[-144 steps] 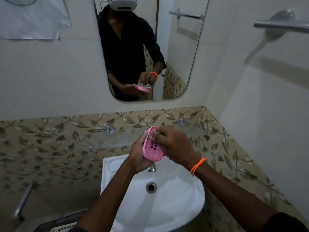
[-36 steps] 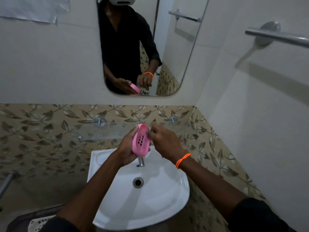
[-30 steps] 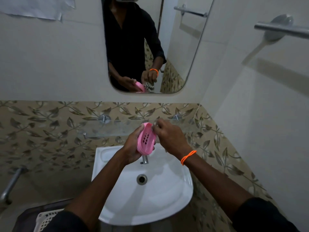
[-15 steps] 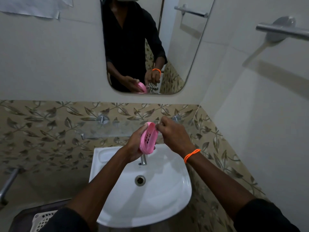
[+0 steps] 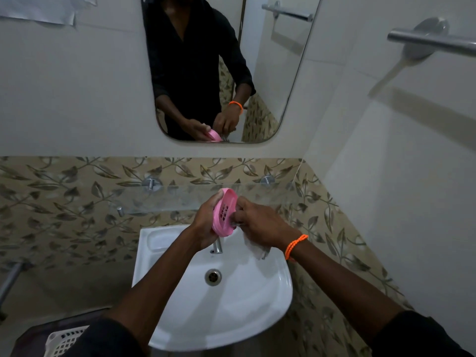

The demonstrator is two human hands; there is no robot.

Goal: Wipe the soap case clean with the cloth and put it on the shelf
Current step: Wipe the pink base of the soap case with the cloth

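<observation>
The pink oval soap case, slotted in its middle, stands on edge above the white basin. My left hand grips it from the left and behind. My right hand, with an orange band at the wrist, presses a pale cloth against the case's right side; a loose end of the cloth hangs below the palm. A glass shelf on two metal pegs runs along the leaf-patterned tiles just behind my hands.
The white basin with its drain and a metal tap lies under my hands. A mirror hangs above. A steel towel bar juts from the right wall. A white plastic basket sits at the lower left.
My right hand has slid from the case's top edge down to its lower right side, and the cloth now hangs out below the palm. The case stays upright in my left hand.
</observation>
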